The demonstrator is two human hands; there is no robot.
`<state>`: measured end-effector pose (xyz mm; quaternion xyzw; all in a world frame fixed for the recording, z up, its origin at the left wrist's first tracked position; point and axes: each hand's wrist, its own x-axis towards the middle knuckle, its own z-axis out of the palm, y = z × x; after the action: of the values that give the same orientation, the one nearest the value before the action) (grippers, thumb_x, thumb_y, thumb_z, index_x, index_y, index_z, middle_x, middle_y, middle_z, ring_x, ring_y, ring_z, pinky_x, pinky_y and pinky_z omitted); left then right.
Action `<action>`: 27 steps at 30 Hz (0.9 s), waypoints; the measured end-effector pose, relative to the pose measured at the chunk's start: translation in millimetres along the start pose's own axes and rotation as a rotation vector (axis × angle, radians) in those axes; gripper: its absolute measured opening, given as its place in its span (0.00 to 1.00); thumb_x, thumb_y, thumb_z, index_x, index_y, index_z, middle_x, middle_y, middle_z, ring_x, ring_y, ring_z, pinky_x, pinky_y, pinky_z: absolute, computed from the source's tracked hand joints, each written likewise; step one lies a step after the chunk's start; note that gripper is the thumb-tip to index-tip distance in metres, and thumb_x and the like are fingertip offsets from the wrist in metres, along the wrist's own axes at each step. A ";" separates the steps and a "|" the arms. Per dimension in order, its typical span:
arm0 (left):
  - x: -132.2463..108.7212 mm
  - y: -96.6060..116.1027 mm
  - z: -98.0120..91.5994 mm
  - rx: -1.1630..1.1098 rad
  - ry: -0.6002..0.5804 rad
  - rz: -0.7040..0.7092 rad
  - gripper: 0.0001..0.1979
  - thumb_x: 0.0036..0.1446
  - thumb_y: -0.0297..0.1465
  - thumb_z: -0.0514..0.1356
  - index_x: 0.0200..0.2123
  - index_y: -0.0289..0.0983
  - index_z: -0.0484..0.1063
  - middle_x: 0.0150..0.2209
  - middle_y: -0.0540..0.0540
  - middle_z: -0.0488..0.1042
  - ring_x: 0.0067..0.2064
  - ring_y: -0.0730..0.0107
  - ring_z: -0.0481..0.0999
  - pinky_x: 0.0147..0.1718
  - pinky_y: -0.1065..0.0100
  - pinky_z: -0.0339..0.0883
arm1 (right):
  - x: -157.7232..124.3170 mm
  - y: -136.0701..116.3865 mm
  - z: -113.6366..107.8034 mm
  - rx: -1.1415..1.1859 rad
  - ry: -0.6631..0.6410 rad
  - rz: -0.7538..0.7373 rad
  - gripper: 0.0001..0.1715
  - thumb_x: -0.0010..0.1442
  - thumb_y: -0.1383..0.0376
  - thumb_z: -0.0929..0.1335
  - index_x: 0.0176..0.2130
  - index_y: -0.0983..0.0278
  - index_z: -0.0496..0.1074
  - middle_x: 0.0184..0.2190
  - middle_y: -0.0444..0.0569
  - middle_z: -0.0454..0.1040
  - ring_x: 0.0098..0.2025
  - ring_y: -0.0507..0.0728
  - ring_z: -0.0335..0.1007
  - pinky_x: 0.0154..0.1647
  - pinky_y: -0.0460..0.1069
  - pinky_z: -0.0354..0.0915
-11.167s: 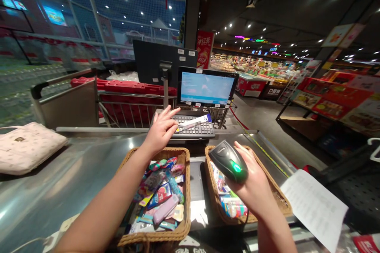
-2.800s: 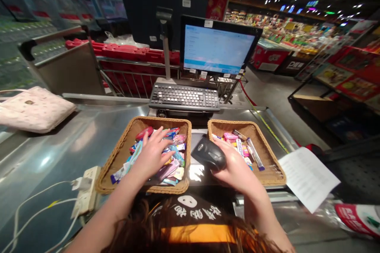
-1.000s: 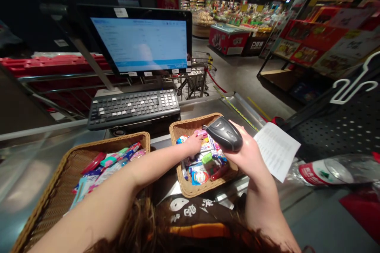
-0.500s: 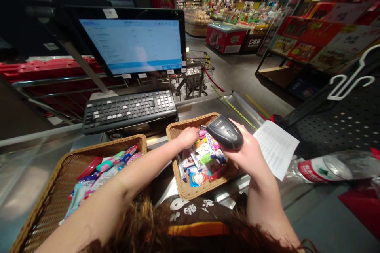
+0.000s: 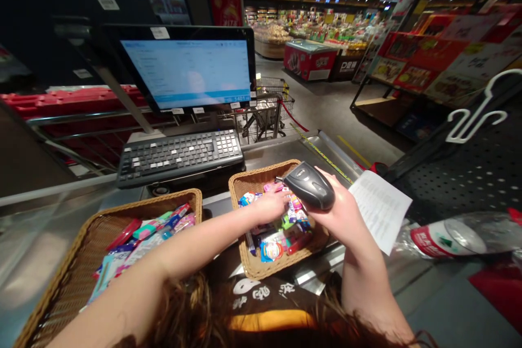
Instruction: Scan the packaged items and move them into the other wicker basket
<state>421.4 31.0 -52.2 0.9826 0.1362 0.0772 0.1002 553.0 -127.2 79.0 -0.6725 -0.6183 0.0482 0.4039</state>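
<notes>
In the head view, my right hand point(image 5: 342, 215) is wrapped round a black barcode scanner point(image 5: 310, 185), held over the right side of a small wicker basket point(image 5: 255, 272). My left hand point(image 5: 274, 206) reaches into this basket, its fingers bent down among colourful wrapped sweets point(image 5: 272, 250). What those fingers hold, if anything, is hidden. A pink wrapper point(image 5: 272, 187) shows just beyond the left fingers. Beneath my left forearm, a larger wicker basket point(image 5: 87, 228) holds more packaged sweets point(image 5: 147, 231).
A keyboard point(image 5: 181, 155) and monitor point(image 5: 187, 73) stand behind the baskets. Right of my right hand lie a printed paper sheet point(image 5: 381, 209) and a clear plastic bottle point(image 5: 448, 236). A white hanger point(image 5: 475, 119) hangs on the black perforated panel. Shopping carts point(image 5: 267, 109) stand beyond the counter.
My left hand has shifted right and slightly nearer within the small basket. Blue-wrapped sweets now show at the basket's far left. The scanner has stayed in my right hand, nearly still.
</notes>
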 end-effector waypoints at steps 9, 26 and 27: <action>-39.9 -90.7 -51.0 0.008 0.209 -0.404 0.05 0.51 0.27 0.63 0.30 0.39 0.81 0.52 0.40 0.78 0.64 0.45 0.64 0.65 0.35 0.40 | -2.7 -5.2 0.7 -0.036 -0.010 -0.006 0.32 0.54 0.59 0.71 0.58 0.63 0.68 0.61 0.58 0.70 0.64 0.69 0.64 0.67 0.71 0.52; -111.1 -68.6 -149.5 -0.300 0.996 -0.485 0.18 0.57 0.35 0.62 0.50 0.37 0.76 0.54 0.42 0.77 0.64 0.56 0.67 0.64 0.54 0.59 | 2.7 -47.8 20.8 -0.037 -0.019 -0.151 0.31 0.54 0.63 0.69 0.57 0.62 0.67 0.60 0.58 0.70 0.65 0.68 0.63 0.68 0.70 0.51; -115.3 -63.7 -158.6 -0.298 1.031 -0.468 0.18 0.58 0.36 0.62 0.50 0.37 0.76 0.54 0.42 0.77 0.64 0.56 0.67 0.64 0.54 0.59 | 3.3 -51.6 21.7 -0.035 0.006 -0.163 0.31 0.54 0.63 0.69 0.57 0.63 0.68 0.60 0.59 0.70 0.65 0.68 0.63 0.67 0.70 0.53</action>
<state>267.3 86.4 73.1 0.7372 0.3684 0.5395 0.1725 500.6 -118.5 97.0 -0.6268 -0.6707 0.0024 0.3966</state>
